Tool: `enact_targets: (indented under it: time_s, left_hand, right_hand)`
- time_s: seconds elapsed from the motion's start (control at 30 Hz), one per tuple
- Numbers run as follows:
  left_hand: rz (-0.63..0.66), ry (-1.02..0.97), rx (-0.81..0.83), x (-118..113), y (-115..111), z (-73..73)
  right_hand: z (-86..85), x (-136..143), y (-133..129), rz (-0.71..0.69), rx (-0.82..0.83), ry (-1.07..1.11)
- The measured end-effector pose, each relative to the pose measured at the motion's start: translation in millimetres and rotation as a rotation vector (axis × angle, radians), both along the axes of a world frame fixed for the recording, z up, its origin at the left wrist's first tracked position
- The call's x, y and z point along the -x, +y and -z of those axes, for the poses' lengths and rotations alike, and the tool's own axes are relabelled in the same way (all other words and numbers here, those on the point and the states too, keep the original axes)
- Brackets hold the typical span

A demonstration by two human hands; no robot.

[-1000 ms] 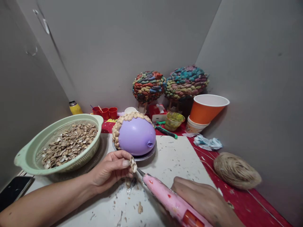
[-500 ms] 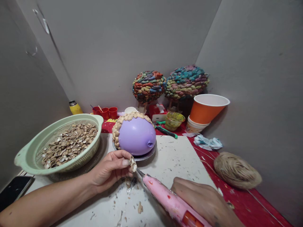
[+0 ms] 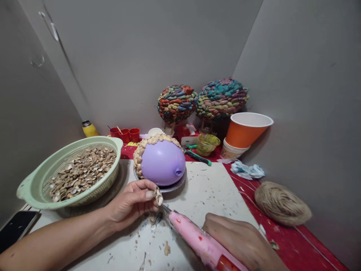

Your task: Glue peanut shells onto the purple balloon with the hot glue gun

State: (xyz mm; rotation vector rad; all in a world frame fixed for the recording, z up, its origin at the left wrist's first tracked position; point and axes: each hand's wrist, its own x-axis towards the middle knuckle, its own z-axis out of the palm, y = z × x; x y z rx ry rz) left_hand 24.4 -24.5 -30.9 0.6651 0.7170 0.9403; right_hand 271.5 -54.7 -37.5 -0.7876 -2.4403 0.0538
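Between the thumb and fingers of my left hand [image 3: 135, 201] is a peanut shell [image 3: 158, 196], its hollow side showing. My right hand [image 3: 237, 239] is wrapped round a pink glue gun [image 3: 194, 235], whose metal tip lies close to the shell's lower edge. Just beyond my left hand, a purple balloon [image 3: 163, 162] rests on a round metal dish [image 3: 180, 183]. Shells [image 3: 138, 155] cover the balloon's left and upper edge. A green colander [image 3: 117, 162] on the left holds many loose shells [image 3: 84, 171].
Behind stand two colourful woven balls [image 3: 177, 103], red cups [image 3: 134, 134], a yellow bottle [image 3: 90, 129], a stained bowl [image 3: 207, 144], pliers [image 3: 199, 157] and an orange bucket [image 3: 245, 131]. Twine [image 3: 282, 203] lies right, a phone [image 3: 18, 227] left, and shell scraps [image 3: 167, 248] in front.
The glue gun and my right hand have shifted very slightly left and down. My left hand keeps its hold on the shell in nearly the same place.
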Motion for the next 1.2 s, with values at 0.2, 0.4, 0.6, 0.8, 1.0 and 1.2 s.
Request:
enact_targets:
  time_s: [0.2,0.4,0.6,0.8,1.0,1.2]
  left_hand:
    - [0.03,0.001,0.018,-1,-2,5.6]
    - [0.073,0.012,0.032,-4,-7,8.4]
    - [0.087,0.012,0.025,-5,-8,10.0]
    - [0.088,0.015,0.026,-5,-7,10.5]
    - [0.077,0.019,0.035,-5,-7,10.3]
    - [0.072,0.01,0.031,-4,-6,11.0]
  right_hand:
    - [6.6,-7,9,-0.056,0.002,0.014]
    - [15.4,-9,13,-0.021,0.035,-0.009]
    - [10.2,-7,13,-0.061,0.0,-0.011]
    - [8.9,-7,13,-0.079,-0.029,-0.014]
    - [14.5,-9,14,-0.073,0.034,-0.003]
    - [15.7,-9,12,-0.069,0.077,0.031]
